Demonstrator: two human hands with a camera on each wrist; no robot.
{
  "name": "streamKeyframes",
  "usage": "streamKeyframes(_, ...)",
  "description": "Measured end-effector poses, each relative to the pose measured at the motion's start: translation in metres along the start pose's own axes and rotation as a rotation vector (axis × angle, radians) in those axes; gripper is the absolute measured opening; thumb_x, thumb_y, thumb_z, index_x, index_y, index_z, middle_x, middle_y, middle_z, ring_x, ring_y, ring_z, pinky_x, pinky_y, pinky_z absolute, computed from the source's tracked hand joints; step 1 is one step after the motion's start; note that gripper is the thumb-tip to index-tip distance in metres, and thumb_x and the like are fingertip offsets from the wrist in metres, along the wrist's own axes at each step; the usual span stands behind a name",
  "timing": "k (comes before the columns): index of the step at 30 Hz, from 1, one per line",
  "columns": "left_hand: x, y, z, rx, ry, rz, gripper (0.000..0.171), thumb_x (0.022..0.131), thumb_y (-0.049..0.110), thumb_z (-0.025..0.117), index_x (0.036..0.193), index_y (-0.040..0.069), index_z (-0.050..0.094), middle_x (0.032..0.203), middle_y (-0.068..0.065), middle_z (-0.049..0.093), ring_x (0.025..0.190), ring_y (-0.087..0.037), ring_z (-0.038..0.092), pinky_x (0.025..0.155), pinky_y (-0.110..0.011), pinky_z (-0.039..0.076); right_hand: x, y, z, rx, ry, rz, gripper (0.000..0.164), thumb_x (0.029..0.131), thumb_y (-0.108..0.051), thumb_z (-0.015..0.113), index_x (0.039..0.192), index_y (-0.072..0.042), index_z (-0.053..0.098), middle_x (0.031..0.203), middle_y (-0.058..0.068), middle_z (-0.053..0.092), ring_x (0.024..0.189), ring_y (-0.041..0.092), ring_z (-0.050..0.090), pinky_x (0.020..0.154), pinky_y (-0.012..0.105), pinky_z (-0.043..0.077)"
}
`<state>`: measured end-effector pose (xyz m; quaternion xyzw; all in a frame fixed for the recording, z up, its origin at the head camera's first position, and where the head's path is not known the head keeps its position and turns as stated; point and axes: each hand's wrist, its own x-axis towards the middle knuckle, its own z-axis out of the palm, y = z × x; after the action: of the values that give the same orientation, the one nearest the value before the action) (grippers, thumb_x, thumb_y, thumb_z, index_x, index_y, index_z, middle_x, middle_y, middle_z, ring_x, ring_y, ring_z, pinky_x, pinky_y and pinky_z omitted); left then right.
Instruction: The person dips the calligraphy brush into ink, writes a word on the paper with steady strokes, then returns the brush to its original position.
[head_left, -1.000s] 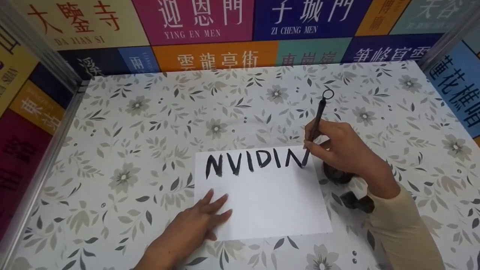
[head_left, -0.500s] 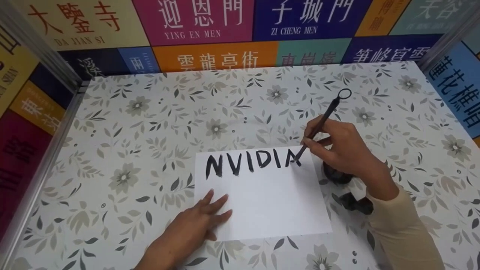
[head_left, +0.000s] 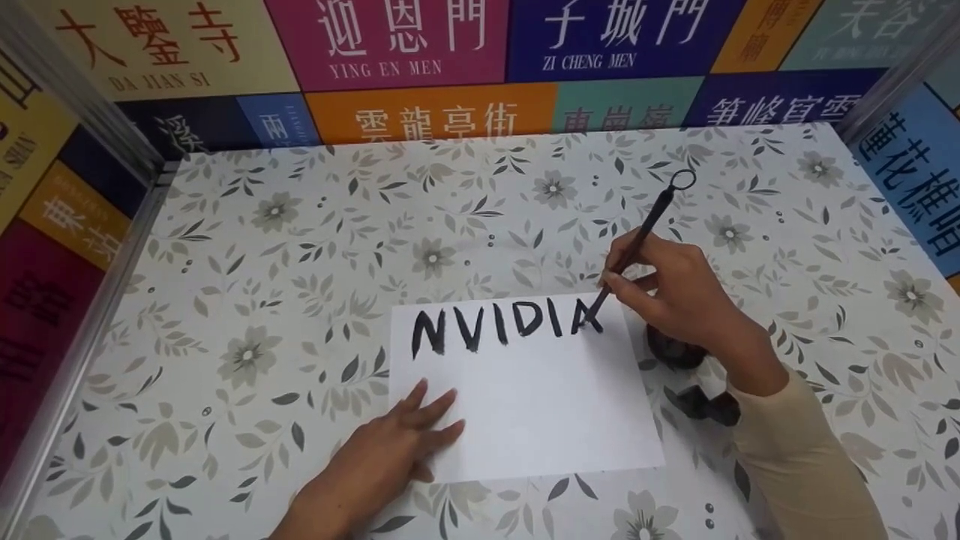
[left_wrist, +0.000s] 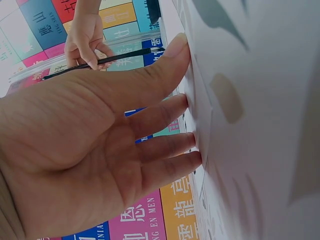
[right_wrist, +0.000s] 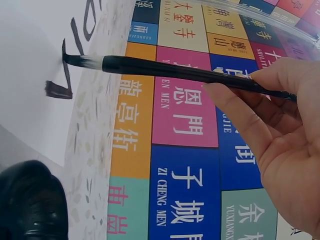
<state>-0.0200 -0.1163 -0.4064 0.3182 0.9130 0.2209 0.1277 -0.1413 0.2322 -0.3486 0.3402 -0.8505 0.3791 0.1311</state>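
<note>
A white sheet of paper lies on the flowered table, with black brushed letters reading NVIDIA along its top. My right hand pinches a dark ink brush between thumb and fingers, its handle slanting up to a loop. In the right wrist view the brush has a black-tipped, pale-rooted tuft that touches the last letter. Near the sheet's lower left corner my left hand rests with spread fingers on the paper. The left wrist view shows that hand's fingertips against the surface.
Right of the paper, partly under my right hand, stands a dark round pot. A small black angular object lies nearer my sleeve. Colourful panels with characters border the table at the back and sides.
The brush tip has moved from the right leg's foot in the last letter leftward to its middle, and a crossbar now shows there. My left hand has stayed put.
</note>
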Motion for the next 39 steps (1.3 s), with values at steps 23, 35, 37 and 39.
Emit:
streamKeyframes(23, 0.0019, 0.0008, -0.0012, 0.023, -0.019, -0.002, 0.06, 0.074, 0.018, 0.076, 0.131, 0.017, 0.06, 0.148, -0.005, 0.04, 0.136, -0.036, 0.031, 0.086, -0.041, 0.049, -0.0015, 0.0093, -0.0002, -0.018, 0.005, 0.009, 0.015, 0.083, 0.006, 0.067, 0.095, 0.002, 0.058, 0.087, 0.005, 0.065, 0.08, 0.019, 0.07, 0.058, 0.021, 0.054)
streamKeyframes(35, 0.001, 0.0027, -0.0008, 0.024, -0.011, -0.018, 0.059, 0.075, 0.013, 0.076, 0.131, 0.018, 0.06, 0.147, -0.003, 0.041, 0.137, -0.035, 0.031, 0.084, -0.041, 0.05, -0.0016, 0.0101, -0.0012, -0.013, 0.014, -0.005, 0.016, 0.083, 0.008, 0.066, 0.095, 0.003, 0.057, 0.086, 0.004, 0.066, 0.079, 0.019, 0.07, 0.058, 0.022, 0.054)
streamKeyframes(37, 0.001, 0.0031, -0.0003, 0.023, -0.003, -0.015, 0.059, 0.075, 0.011, 0.076, 0.131, 0.018, 0.059, 0.147, -0.004, 0.041, 0.137, -0.034, 0.03, 0.085, -0.043, 0.049, -0.0012, 0.0101, -0.0015, -0.017, 0.018, -0.008, 0.016, 0.082, 0.009, 0.066, 0.094, 0.003, 0.057, 0.085, 0.003, 0.066, 0.078, 0.019, 0.07, 0.058, 0.021, 0.054)
streamKeyframes(39, 0.0011, 0.0033, 0.0002, 0.021, 0.003, -0.009, 0.059, 0.075, 0.01, 0.076, 0.131, 0.018, 0.059, 0.147, -0.004, 0.041, 0.137, -0.034, 0.03, 0.086, -0.044, 0.049, -0.0011, 0.0101, -0.002, -0.02, 0.023, -0.009, 0.016, 0.082, 0.009, 0.066, 0.094, 0.004, 0.057, 0.084, 0.003, 0.066, 0.078, 0.019, 0.07, 0.058, 0.021, 0.054)
